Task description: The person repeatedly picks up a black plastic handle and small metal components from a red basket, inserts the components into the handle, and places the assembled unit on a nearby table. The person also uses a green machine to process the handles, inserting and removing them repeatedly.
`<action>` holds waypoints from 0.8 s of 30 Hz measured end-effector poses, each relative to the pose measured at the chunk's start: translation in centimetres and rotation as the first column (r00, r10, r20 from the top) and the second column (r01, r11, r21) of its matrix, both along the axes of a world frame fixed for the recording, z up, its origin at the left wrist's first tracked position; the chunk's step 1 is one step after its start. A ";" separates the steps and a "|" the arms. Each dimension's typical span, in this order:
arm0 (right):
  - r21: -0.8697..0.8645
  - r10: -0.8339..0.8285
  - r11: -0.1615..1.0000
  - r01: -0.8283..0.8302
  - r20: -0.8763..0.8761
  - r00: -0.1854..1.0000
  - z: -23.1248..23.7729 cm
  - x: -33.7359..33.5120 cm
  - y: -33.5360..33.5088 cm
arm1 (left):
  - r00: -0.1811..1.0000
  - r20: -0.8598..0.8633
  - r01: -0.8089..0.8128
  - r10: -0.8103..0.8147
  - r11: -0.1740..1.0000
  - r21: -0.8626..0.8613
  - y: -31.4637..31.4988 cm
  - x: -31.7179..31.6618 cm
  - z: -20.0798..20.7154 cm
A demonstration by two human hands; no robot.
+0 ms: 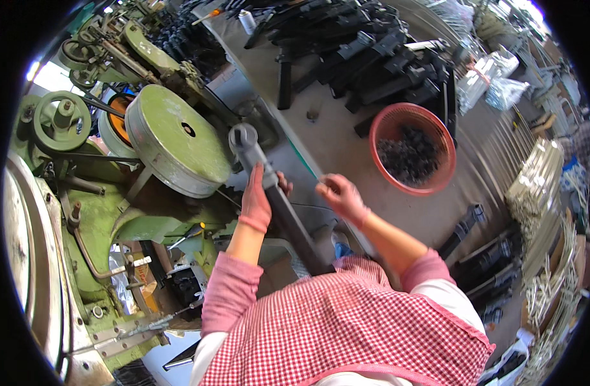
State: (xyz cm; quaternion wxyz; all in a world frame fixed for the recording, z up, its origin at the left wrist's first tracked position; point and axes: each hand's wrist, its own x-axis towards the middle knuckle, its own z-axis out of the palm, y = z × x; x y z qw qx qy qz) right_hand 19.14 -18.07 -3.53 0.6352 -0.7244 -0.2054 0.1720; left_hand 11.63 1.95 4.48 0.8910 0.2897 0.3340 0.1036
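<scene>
My left hand, in a pink glove, is wrapped round a long black bar just below its grey metal fitting. The fitting has a rounded upper end. The bar slants down toward my checked apron, and its lower end rests against or close to my lap. To the right of the bar, my right hand, also gloved, is closed in a pinch beside the table edge. Whatever sits between those fingertips is too small to make out. Further right, a red plastic basket holds many small black pieces.
A green machine with a large flywheel stands close on my left. Long black parts are heaped on the grey table. A spray can stands at the far side. Bundles of pale strips lie at the right.
</scene>
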 end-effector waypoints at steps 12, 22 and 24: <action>-0.808 0.309 0.577 0.117 0.349 0.885 -9.9 20.9 14.9 | 0.975 -0.222 -0.052 -0.005 0.968 -0.247 -1.0 -6.4 -3.5; 0.157 0.178 0.979 -0.131 -0.342 0.923 -0.3 2.3 1.0 | 0.931 -0.361 0.337 0.060 0.245 0.909 -0.4 -6.3 3.5; 0.302 0.288 0.931 -0.203 -0.274 0.918 4.3 -1.4 -0.2 | 0.966 -0.228 0.241 0.120 -0.102 0.965 -0.4 -8.7 4.1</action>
